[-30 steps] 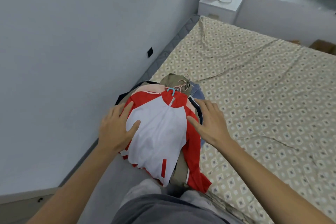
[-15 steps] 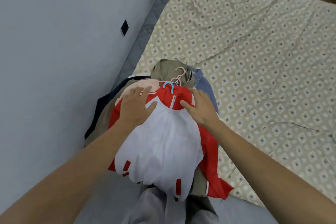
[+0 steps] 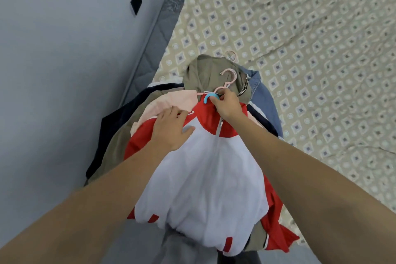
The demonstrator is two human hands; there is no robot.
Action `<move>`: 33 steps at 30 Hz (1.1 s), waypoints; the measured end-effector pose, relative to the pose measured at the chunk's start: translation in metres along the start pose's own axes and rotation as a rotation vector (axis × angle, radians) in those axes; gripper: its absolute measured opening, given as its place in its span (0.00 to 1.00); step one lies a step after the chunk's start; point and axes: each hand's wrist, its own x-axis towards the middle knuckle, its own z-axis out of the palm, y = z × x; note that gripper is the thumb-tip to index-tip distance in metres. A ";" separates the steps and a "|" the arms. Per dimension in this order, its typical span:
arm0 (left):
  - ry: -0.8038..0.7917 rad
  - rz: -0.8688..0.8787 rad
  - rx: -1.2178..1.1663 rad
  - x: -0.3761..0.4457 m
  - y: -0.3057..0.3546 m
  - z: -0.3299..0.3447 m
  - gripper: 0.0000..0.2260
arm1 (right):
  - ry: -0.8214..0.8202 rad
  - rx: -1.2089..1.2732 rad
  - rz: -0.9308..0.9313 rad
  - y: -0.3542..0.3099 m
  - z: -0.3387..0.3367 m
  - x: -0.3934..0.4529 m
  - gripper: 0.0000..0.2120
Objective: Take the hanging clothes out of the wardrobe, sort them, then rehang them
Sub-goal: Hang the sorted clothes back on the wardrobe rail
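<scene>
My right hand [image 3: 227, 104] has moved from the jacket's shoulder up to the collar; its fingers [image 3: 222, 94] now curl around the blue hanger hook [image 3: 209, 97]. My left hand [image 3: 171, 127] has shifted slightly and rests flat, fingers straight, on the red-and-white jacket [image 3: 205, 167]. The jacket tops the clothes pile [image 3: 147, 113] at the bed [image 3: 300, 49] corner, pink hangers [image 3: 230, 78] just beyond my fingertips. Judgement: sorting begins; the top garment is ready to lift off.
</scene>
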 end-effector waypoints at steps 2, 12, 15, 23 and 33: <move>0.015 0.002 -0.027 -0.005 0.002 -0.001 0.28 | -0.021 0.032 0.007 -0.005 -0.004 0.001 0.09; 0.142 -0.028 -0.098 -0.046 0.019 -0.046 0.27 | -0.183 0.172 -0.139 -0.062 -0.067 -0.053 0.20; 0.236 -0.034 -0.062 -0.059 0.024 -0.074 0.27 | -0.200 0.175 -0.271 -0.089 -0.098 -0.089 0.19; 0.524 -0.114 -0.061 -0.147 0.060 -0.151 0.24 | -0.315 0.152 -0.559 -0.149 -0.160 -0.203 0.19; 0.899 -0.422 -0.064 -0.354 0.174 -0.215 0.22 | -0.383 -0.027 -1.060 -0.175 -0.233 -0.415 0.20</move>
